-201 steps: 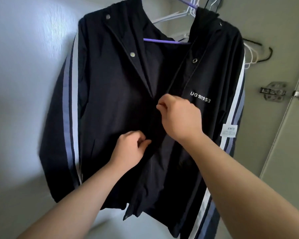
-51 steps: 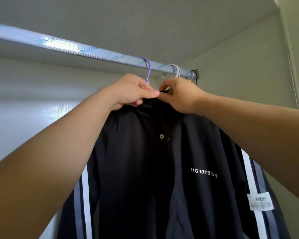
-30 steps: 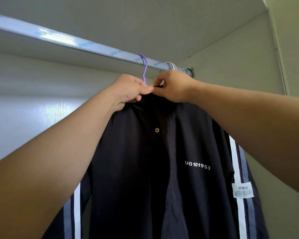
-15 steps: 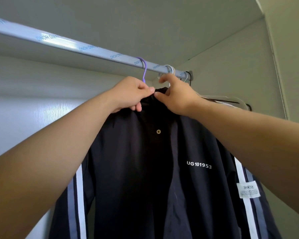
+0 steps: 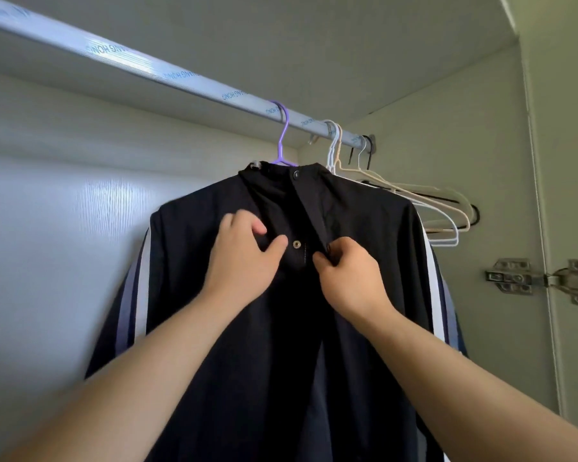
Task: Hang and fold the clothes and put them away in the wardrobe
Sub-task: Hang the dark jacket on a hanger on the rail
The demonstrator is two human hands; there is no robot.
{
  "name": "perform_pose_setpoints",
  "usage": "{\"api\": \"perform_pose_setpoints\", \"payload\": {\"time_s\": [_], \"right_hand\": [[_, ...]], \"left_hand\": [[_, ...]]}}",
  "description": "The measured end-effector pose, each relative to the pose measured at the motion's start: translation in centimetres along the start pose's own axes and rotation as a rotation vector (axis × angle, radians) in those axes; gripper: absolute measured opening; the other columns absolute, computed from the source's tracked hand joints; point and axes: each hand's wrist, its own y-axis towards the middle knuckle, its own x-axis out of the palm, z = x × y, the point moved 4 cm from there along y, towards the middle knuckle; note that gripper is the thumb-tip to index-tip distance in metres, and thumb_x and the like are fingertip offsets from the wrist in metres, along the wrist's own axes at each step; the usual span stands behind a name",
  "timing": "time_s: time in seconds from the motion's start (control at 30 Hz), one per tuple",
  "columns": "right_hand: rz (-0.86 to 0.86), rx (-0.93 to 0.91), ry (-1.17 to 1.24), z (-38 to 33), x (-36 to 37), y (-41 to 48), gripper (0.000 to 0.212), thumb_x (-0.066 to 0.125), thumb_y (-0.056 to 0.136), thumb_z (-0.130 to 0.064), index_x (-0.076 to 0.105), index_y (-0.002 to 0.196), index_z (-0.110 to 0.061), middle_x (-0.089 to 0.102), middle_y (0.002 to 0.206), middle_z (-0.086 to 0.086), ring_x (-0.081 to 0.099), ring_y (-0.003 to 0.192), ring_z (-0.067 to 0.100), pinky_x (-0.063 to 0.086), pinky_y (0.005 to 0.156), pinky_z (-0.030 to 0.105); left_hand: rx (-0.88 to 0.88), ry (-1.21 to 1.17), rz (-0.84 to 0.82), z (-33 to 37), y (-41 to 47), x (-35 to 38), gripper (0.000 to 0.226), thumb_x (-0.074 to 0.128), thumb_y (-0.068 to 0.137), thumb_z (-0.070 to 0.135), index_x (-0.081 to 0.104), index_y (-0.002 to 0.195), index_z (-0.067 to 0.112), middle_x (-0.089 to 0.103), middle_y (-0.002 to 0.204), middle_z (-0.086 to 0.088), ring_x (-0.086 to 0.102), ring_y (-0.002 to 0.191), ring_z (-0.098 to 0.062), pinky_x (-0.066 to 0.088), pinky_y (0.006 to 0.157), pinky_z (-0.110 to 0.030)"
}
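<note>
The dark jacket (image 5: 364,211) with striped sleeves hangs on a purple hanger (image 5: 282,141). The hanger's hook sits over the rail (image 5: 181,78) inside the wardrobe (image 5: 447,111), toward the rail's right end. Just to its right, a bunch of empty hangers (image 5: 414,198) crowds against the rail's end bracket. Hanging this garment looks done, and the step in hand appears to be fastening its front. The top snap (image 5: 295,175) at the collar looks closed. The next snap (image 5: 296,244) lies exposed on the under flap, not yet pressed shut, and the front below it seems to hang open.

The right hand (image 5: 351,278) pinches the edge of the overlapping flap just beside that exposed snap, thumb and fingers clamped on the cloth. The left hand (image 5: 244,258) lies against the other front panel on the far side of the snap, fingers loosely spread and thumb out toward it. It is blurred, and no grip on the cloth shows. The two hands are near each other but apart.

What probably remains for this jacket is closing the lower snaps and letting it hang straight. No other clothes are in view, so how much folding and putting away is left cannot be told.
</note>
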Motion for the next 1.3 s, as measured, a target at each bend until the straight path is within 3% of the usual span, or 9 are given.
{"api": "perform_pose_setpoints", "payload": {"time_s": [0.1, 0.23, 0.37, 0.43, 0.6, 0.83, 1.0, 1.17, 1.3], "right_hand": [[0.054, 0.066, 0.231, 1.1, 0.0, -0.8, 0.015, 0.065, 0.095, -0.031, 0.056, 0.084, -0.025, 0.064, 0.074, -0.008, 0.056, 0.063, -0.001, 0.038, 0.056, 0.013], [0.012, -0.001, 0.312, 0.6, -0.3, -1.3, 0.004, 0.063, 0.098, -0.023, 0.063, 0.095, -0.026, 0.069, 0.076, -0.007, 0.055, 0.058, -0.001, 0.042, 0.057, 0.014], [-0.093, -0.069, 0.227, -0.6, -0.8, -1.3, 0.012, 0.061, 0.099, -0.024, 0.066, 0.109, -0.019, 0.072, 0.089, -0.005, 0.066, 0.079, 0.008, 0.054, 0.075, 0.029], [-0.127, -0.075, 0.201, -0.9, -1.1, -1.5, 0.012, 0.06, 0.1, -0.026, 0.067, 0.105, -0.018, 0.072, 0.085, -0.002, 0.066, 0.078, 0.014, 0.057, 0.078, 0.038], [-0.008, -0.091, 0.223, -1.3, -1.5, -2.6, 0.024, 0.067, 0.095, -0.039, 0.063, 0.115, -0.027, 0.069, 0.086, -0.016, 0.063, 0.084, -0.009, 0.045, 0.068, 0.004], [0.077, -0.16, 0.183, -1.8, -1.7, -3.1, 0.018, 0.067, 0.096, -0.035, 0.072, 0.11, -0.026, 0.068, 0.089, -0.023, 0.062, 0.091, -0.012, 0.045, 0.077, 0.002], [0.16, -0.153, 0.153, -2.5, -0.9, -3.0, 0.018, 0.064, 0.097, -0.031, 0.077, 0.109, -0.027, 0.065, 0.097, -0.014, 0.06, 0.09, -0.004, 0.042, 0.079, 0.004], [0.152, -0.142, 0.181, -3.3, 0.1, -2.5, 0.02, 0.063, 0.098, -0.02, 0.078, 0.11, -0.017, 0.064, 0.078, -0.025, 0.054, 0.075, -0.027, 0.036, 0.069, -0.006], [0.162, -0.104, 0.207, -2.7, 0.3, -1.9, 0.016, 0.066, 0.097, -0.021, 0.079, 0.106, -0.017, 0.056, 0.071, -0.029, 0.053, 0.075, -0.029, 0.037, 0.067, -0.006]], "left_hand": [[-0.101, -0.135, -0.064, -0.1, -2.4, 1.7, 0.039, 0.072, 0.078, 0.06, 0.058, 0.103, 0.034, 0.05, 0.109, 0.015, 0.058, 0.099, -0.007, 0.049, 0.087, -0.027], [-0.194, -0.219, -0.008, 0.6, -3.3, 2.5, 0.052, 0.068, 0.078, 0.069, 0.068, 0.11, 0.029, 0.06, 0.109, 0.015, 0.061, 0.098, -0.002, 0.049, 0.084, -0.022], [-0.206, -0.331, -0.032, 1.7, -2.7, 2.8, 0.028, 0.073, 0.085, 0.047, 0.072, 0.075, 0.021, 0.071, 0.071, 0.016, 0.066, 0.068, 0.003, 0.052, 0.066, -0.021], [-0.285, -0.395, -0.009, 1.4, -2.3, 2.9, 0.019, 0.078, 0.083, 0.035, 0.072, 0.071, 0.023, 0.071, 0.068, 0.018, 0.067, 0.066, 0.002, 0.053, 0.067, -0.019], [-0.406, -0.581, -0.072, 0.5, -2.0, 3.0, 0.016, 0.088, 0.076, 0.03, 0.073, 0.08, 0.036, 0.076, 0.081, 0.015, 0.074, 0.08, -0.002, 0.061, 0.084, -0.031], [-0.351, -0.606, -0.086, 0.5, -2.2, 1.8, 0.018, 0.091, 0.07, 0.035, 0.079, 0.081, 0.029, 0.077, 0.075, 0.007, 0.074, 0.07, -0.007, 0.051, 0.058, -0.014], [-0.297, -0.625, -0.135, 1.1, -2.2, 1.7, 0.01, 0.086, 0.079, 0.027, 0.08, 0.077, 0.035, 0.077, 0.077, 0.006, 0.075, 0.075, -0.008, 0.053, 0.062, -0.015], [-0.252, -0.62, -0.143, 1.3, -2.2, 1.7, 0.008, 0.083, 0.082, 0.024, 0.081, 0.08, 0.032, 0.077, 0.077, 0.005, 0.075, 0.075, -0.008, 0.054, 0.064, -0.015], [-0.241, -0.589, -0.146, 1.2, -2.2, 1.4, 0.007, 0.083, 0.083, 0.025, 0.081, 0.086, 0.031, 0.077, 0.077, 0.008, 0.074, 0.075, -0.004, 0.051, 0.062, -0.01]]}}
